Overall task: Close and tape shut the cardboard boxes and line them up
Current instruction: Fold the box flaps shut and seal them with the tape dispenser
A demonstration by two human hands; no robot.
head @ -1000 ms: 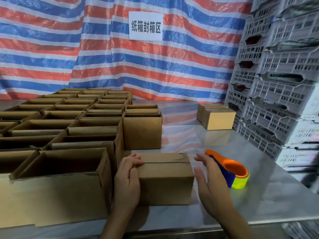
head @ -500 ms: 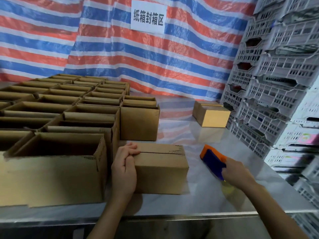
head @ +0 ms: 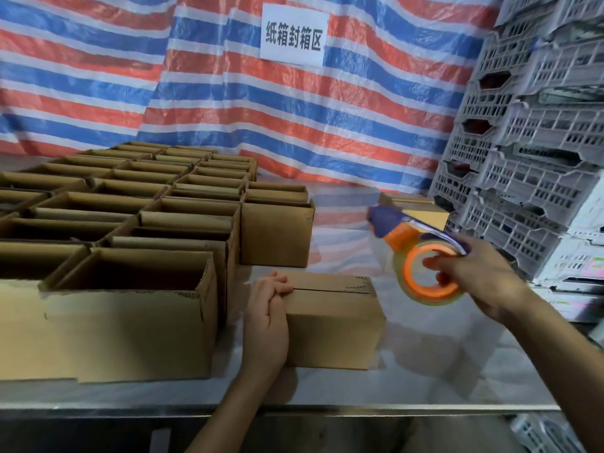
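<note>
Table (head: 425,380): metal top, front edge runs across the bottom of the frame.
Left hand (head: 266,325): lower centre; palm flat on the near face of the closed box (head: 333,331), fingers curled over its top left edge, gripping it.
Closed box: centre of frame, on the table, flaps folded down, seam along the top bare of tape.
Right hand (head: 480,279): right of centre, raised off the table; fingers hooked through the orange ring of the tape dispenser (head: 421,256), holding it.
Tape dispenser: in the air, right of and above the closed box, apart from it; blue head points to upper left, blurred.
Nearest open box (head: 130,331): lower left, just beside the left hand, flaps up.
Open boxes (head: 147,197): packed rows filling the left, running to the back.
Far boxes (head: 431,215): behind the dispenser, partly hidden.
Crates (head: 529,158): grey stack, right edge.
Tarp (head: 163,93): striped red, white, blue, across the back.
Sign (head: 294,35): white, top centre, on the tarp.
</note>
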